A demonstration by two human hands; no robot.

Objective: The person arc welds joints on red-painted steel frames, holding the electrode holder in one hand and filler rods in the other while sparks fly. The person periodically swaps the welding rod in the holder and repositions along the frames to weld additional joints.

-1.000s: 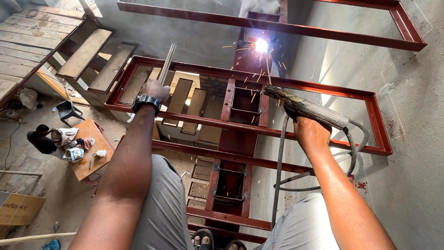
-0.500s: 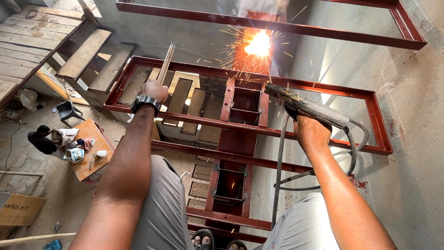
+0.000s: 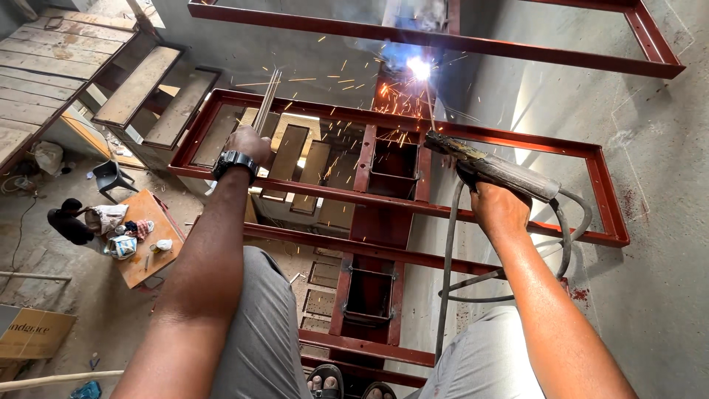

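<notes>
Sparks spraying from the arc (image 3: 419, 69) at twelve o'clock could burn bare skin, or the person far below at nine o'clock. The right hand (image 3: 499, 209) is clenched round the grimy electrode holder (image 3: 491, 167); the left hand (image 3: 247, 142) grips a bundle of thin grey rods (image 3: 266, 94) above the red steel frame (image 3: 473, 133)

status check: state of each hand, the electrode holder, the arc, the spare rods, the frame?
Right hand: gripping the electrode holder.
Electrode holder: held, its rod at the joint.
Arc: lit, sparks flying.
Left hand: closed on spare rods.
Spare rods: bundled, pointing upward.
Red steel frame: painted, welding in progress.
</notes>
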